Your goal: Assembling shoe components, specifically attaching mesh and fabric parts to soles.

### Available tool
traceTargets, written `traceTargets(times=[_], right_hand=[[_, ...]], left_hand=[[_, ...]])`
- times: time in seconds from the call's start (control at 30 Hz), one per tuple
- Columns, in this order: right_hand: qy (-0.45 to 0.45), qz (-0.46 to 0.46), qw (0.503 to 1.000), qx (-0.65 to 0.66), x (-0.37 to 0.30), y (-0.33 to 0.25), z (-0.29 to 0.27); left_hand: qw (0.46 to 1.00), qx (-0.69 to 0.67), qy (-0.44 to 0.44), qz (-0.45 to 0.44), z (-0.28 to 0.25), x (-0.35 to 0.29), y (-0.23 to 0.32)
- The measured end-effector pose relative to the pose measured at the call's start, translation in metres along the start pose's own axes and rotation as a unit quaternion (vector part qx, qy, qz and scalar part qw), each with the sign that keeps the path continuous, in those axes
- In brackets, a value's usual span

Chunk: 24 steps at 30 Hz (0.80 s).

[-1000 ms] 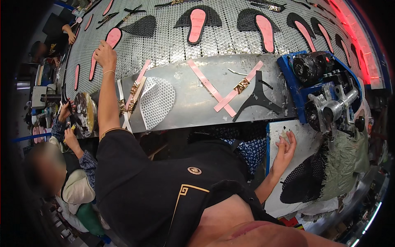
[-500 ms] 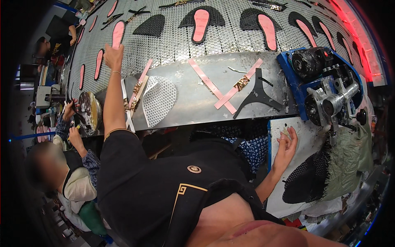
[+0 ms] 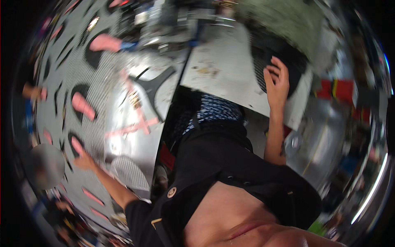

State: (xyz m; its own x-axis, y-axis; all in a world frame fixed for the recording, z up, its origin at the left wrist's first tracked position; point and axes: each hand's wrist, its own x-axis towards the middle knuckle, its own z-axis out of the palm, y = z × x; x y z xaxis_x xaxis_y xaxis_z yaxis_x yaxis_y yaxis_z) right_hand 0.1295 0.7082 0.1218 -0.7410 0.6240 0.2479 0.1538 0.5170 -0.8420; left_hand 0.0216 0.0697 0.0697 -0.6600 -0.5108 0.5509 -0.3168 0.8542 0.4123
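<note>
At the left my left hand [image 3: 85,160] is closed on the near end of a pink insole [image 3: 76,144] with a black rim, over the grey mesh surface [image 3: 68,99]. My right hand [image 3: 277,84] is raised at the upper right, fingers apart and slightly curled, with nothing seen in it. Behind it lies a dark stack of black mesh pieces [image 3: 263,53] on a white board [image 3: 218,53]; I cannot tell if the hand touches them. Between my hands, crossed pink straps [image 3: 142,126] with a gold ornament [image 3: 134,99] and a dark three-armed piece [image 3: 158,84] lie on a metal plate.
A white mesh piece [image 3: 131,171] lies by my left forearm. More pink insoles [image 3: 83,106] are spread over the mesh surface. Blurred machinery stands at the top. Greenish cloth [image 3: 284,18] lies beyond the black pieces. Another person's hand [image 3: 33,92] shows at the far left.
The view has swung right, blurring the scene. My right hand has moved out toward the black mesh pieces. My left hand remains at the insole.
</note>
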Motion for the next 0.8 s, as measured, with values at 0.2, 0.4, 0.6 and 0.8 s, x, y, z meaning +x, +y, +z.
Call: traceTargets(times=[0.2,0.4,0.6,0.8], right_hand=[[0.034,-0.043,0.912,-0.408,0.016,0.062,-0.045],[0.042,-0.055,0.895,-0.440,-0.002,0.103,-0.019],[0.149,-0.178,0.922,-0.309,0.011,0.021,-0.041],[-0.116,-0.001,0.976,0.186,-0.010,-0.049,-0.019]], left_hand=[[0.986,0.091,0.008,0.137,-0.025,0.020,-0.018],[0.954,-0.111,-0.023,0.278,-0.027,-0.016,0.113],[0.898,-0.208,-0.095,0.375,-0.042,-0.049,0.187],[0.776,-0.464,-0.330,0.272,-0.033,-0.138,0.288]])
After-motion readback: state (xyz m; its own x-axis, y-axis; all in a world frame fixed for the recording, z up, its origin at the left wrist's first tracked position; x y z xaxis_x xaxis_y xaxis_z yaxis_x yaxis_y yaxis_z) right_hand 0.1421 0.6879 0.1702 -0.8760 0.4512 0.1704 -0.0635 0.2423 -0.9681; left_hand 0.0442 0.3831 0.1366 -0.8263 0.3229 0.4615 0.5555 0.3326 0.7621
